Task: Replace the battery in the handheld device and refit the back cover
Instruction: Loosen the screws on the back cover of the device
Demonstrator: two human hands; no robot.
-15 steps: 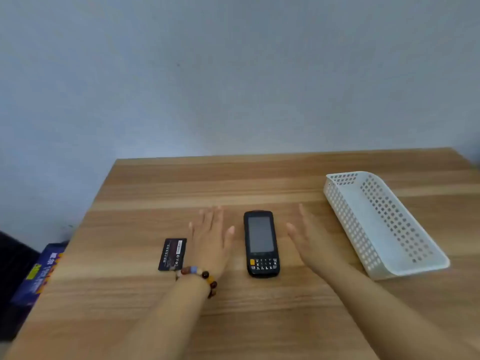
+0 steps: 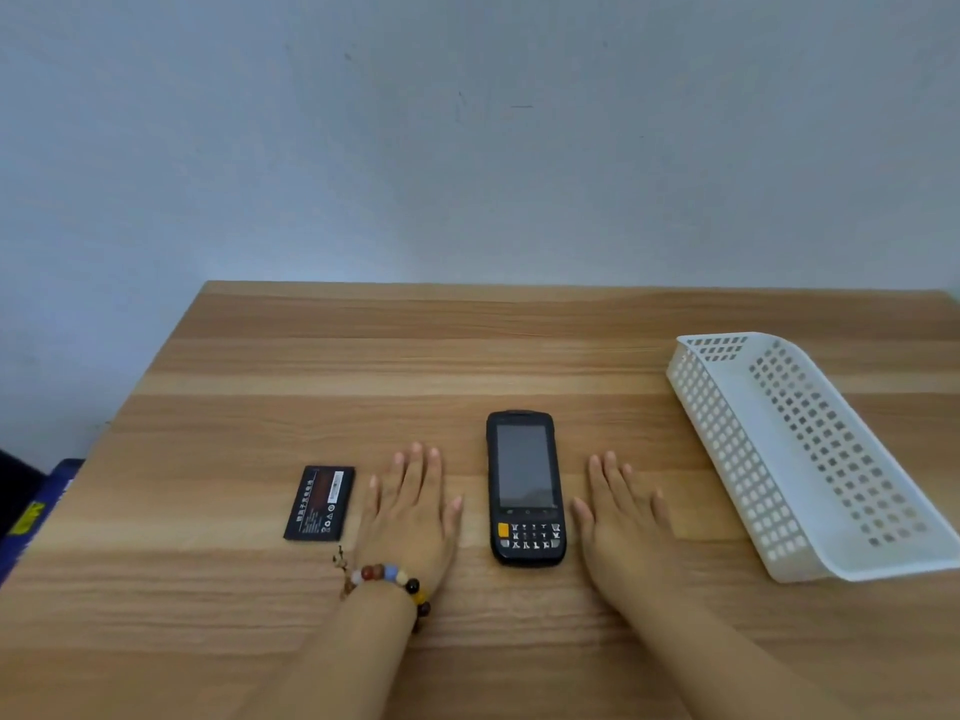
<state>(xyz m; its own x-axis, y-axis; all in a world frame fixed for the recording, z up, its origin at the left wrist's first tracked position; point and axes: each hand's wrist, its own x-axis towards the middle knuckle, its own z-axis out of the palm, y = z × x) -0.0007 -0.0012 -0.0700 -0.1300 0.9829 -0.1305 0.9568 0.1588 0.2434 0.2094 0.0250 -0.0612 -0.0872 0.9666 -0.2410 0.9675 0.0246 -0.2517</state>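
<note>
The person is resting both hands flat on the light brown wooden surface (image 2: 363, 356), and I judge that no step of the work is begun yet. The black handheld device with a dark screen and a small keypad (image 2: 525, 488) is lying face up between the hands, near both but touching neither. The left hand (image 2: 410, 511), wearing a bracelet of coloured beads (image 2: 389, 576) at the wrist, is keeping its fingers (image 2: 418, 470) straight and close together, holding nothing. The right hand (image 2: 623, 522) is lying the same way, fingers straight and only a little apart. The flat black rectangular battery with a printed label (image 2: 320, 503) is lying just beside the left hand, on its outer side. A white perforated plastic basket (image 2: 727, 459) is standing well apart at the right. The back cover is facing down, so I am not seeing it. In my judgement the next move is calling for lifting the device and turning it over to reach this cover.
</note>
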